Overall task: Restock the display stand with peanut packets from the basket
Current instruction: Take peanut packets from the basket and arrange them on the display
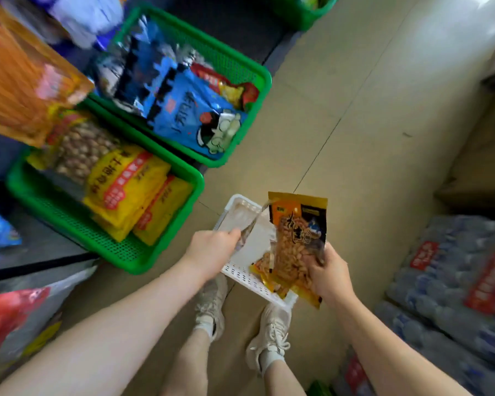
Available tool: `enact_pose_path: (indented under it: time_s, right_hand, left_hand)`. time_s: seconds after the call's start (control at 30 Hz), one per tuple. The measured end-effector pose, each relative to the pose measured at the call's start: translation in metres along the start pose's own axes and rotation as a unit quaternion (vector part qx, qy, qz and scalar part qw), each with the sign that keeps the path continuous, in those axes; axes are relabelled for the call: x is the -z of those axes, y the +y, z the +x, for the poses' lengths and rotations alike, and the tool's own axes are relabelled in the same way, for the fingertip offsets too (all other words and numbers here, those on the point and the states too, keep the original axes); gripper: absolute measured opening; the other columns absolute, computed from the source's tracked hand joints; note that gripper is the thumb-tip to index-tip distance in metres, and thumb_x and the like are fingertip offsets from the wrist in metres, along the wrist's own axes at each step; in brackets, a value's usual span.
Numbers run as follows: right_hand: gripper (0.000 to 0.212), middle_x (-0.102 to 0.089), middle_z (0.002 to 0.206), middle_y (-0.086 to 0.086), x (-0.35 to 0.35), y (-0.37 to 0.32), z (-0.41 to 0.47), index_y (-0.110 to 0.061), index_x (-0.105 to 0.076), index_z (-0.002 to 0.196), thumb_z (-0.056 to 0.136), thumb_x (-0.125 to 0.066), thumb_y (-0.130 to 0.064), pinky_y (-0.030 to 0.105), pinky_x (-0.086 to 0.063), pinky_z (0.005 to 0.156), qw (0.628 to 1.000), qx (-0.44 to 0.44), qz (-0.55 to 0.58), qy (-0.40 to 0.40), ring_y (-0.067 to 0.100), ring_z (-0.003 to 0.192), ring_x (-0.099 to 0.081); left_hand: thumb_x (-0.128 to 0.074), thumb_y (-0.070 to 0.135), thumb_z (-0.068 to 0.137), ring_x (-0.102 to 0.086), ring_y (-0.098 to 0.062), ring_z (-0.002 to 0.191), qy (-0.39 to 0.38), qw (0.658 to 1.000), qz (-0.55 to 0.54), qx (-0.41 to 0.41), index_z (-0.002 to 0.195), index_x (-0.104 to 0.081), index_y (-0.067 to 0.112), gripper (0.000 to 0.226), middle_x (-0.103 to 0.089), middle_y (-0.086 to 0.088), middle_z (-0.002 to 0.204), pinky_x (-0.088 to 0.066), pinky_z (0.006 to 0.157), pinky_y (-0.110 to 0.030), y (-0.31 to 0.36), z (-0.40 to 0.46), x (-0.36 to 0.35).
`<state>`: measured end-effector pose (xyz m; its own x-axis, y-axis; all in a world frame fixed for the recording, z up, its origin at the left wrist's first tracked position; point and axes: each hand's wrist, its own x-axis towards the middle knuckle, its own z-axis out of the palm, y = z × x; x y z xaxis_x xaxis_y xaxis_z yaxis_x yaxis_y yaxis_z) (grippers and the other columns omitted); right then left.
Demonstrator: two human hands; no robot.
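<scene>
Shop floor [340,95] tiled, green crates [183,178] far left | white basket [240,272] near feet | left hand [212,250] grip clenched on a blurred packet [250,228] | right hand [330,272] grasped peanut packets [295,247] over basket's right edge

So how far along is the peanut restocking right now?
Midway, it seems. The right hand holds peanut packets above the white basket, which the left hand steadies by its handle. The basket looks nearly empty. These packets have not yet reached the green display bins; the nearer one has room.
</scene>
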<state>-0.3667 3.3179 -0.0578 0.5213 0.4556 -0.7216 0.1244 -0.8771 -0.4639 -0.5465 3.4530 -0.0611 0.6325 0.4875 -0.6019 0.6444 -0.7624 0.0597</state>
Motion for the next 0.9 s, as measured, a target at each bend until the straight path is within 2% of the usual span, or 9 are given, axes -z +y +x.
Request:
enact_pose_path:
  time_s: [0.13, 0.2, 0.27, 0.4, 0.57, 0.67, 0.77, 0.83, 0.9]
  right_hand:
    - [0.033, -0.066, 0.104, -0.001, 0.072, -0.099, -0.072, -0.025, -0.058, 0.116, 0.088, -0.051, -0.007, 0.028, -0.048, 0.077, 0.991, 0.089, 0.094, 0.032, 0.019, 0.095, -0.061]
    - [0.037, -0.065, 0.108, -0.002, 0.099, -0.142, -0.103, -0.026, -0.055, 0.122, 0.09, -0.05, -0.007, 0.024, -0.051, 0.078, 0.979, 0.149, 0.138, 0.028, 0.018, 0.099, -0.061]
    - [0.04, -0.064, 0.111, 0.0, 0.119, -0.177, -0.135, -0.022, -0.053, 0.126, 0.091, -0.051, -0.004, 0.013, -0.051, 0.068, 0.963, 0.203, 0.175, 0.006, 0.017, 0.099, -0.059]
    - [0.024, -0.071, 0.106, 0.006, 0.137, -0.229, -0.204, -0.036, -0.065, 0.1, 0.082, -0.059, -0.021, 0.05, -0.052, 0.092, 0.935, 0.298, 0.177, -0.078, 0.03, 0.102, -0.065]
    - [0.026, -0.072, 0.084, 0.001, 0.12, -0.293, -0.307, -0.025, -0.07, 0.078, 0.088, -0.058, -0.005, 0.054, -0.05, 0.093, 0.872, 0.409, 0.17, -0.211, 0.028, 0.088, -0.066]
    - [0.012, -0.073, 0.092, 0.011, 0.093, -0.328, -0.372, -0.026, -0.07, 0.079, 0.083, -0.062, -0.018, 0.061, -0.05, 0.09, 0.831, 0.463, 0.151, -0.268, 0.034, 0.094, -0.067]
    - [0.013, -0.074, 0.082, 0.006, 0.06, -0.36, -0.432, -0.025, -0.071, 0.075, 0.078, -0.063, -0.016, 0.064, -0.048, 0.09, 0.794, 0.498, 0.168, -0.306, 0.034, 0.092, -0.064]
    - [0.01, -0.075, 0.074, -0.001, 0.037, -0.379, -0.471, -0.025, -0.071, 0.075, 0.072, -0.065, -0.019, 0.057, -0.051, 0.091, 0.768, 0.52, 0.166, -0.335, 0.032, 0.088, -0.065]
    - [0.006, -0.074, 0.067, -0.003, 0.013, -0.397, -0.507, -0.018, -0.069, 0.076, 0.073, -0.066, -0.013, 0.048, -0.05, 0.085, 0.745, 0.535, 0.171, -0.359, 0.026, 0.075, -0.066]
  left_hand:
    - [-0.046, 0.016, 0.09, -0.068, -0.032, 0.083, 0.055, 0.996, 0.015, 0.07, 0.11, -0.047, 0.012, 0.021, -0.071, -0.01, 0.089, -0.036, 0.052, -0.031, -0.011, -0.088, 0.112]
    - [-0.067, 0.023, 0.077, -0.069, -0.027, 0.061, 0.109, 0.989, 0.036, 0.096, 0.093, -0.056, 0.012, 0.022, -0.069, -0.01, 0.066, -0.036, 0.04, -0.029, -0.014, -0.139, 0.156]
    - [-0.089, 0.027, 0.042, -0.055, -0.02, 0.028, 0.163, 0.978, 0.066, 0.11, 0.065, -0.06, 0.016, 0.039, -0.053, -0.007, 0.034, -0.022, 0.024, -0.019, -0.016, -0.186, 0.182]
    - [-0.08, 0.013, 0.06, -0.061, -0.027, 0.039, 0.202, 0.956, 0.038, 0.208, 0.079, -0.058, 0.012, 0.03, -0.06, -0.011, 0.046, -0.035, 0.031, -0.025, -0.013, -0.281, 0.219]
    - [-0.061, 0.01, 0.078, -0.06, -0.03, 0.051, 0.291, 0.877, 0.04, 0.38, 0.108, -0.051, 0.013, 0.031, -0.047, -0.004, 0.051, -0.031, 0.036, -0.027, -0.025, -0.417, 0.241]
    - [-0.085, 0.005, 0.044, -0.042, -0.024, 0.019, 0.371, 0.819, 0.079, 0.431, 0.081, -0.058, 0.011, 0.046, -0.041, -0.004, 0.031, -0.006, 0.037, -0.008, -0.037, -0.504, 0.247]
    - [-0.067, 0.004, 0.054, -0.038, -0.021, 0.015, 0.442, 0.737, 0.143, 0.491, 0.07, -0.063, 0.008, 0.016, -0.041, -0.008, 0.027, -0.021, 0.029, -0.009, -0.053, -0.579, 0.248]
    - [-0.057, 0.008, 0.057, -0.041, -0.023, 0.017, 0.448, 0.703, 0.143, 0.533, 0.073, -0.064, 0.006, 0.018, -0.043, -0.01, 0.028, -0.031, 0.025, -0.017, -0.066, -0.625, 0.254]
    - [-0.069, 0.004, 0.05, -0.043, -0.027, 0.018, 0.452, 0.688, 0.128, 0.554, 0.078, -0.063, 0.005, 0.028, -0.047, -0.013, 0.029, -0.029, 0.029, -0.016, -0.088, -0.665, 0.252]
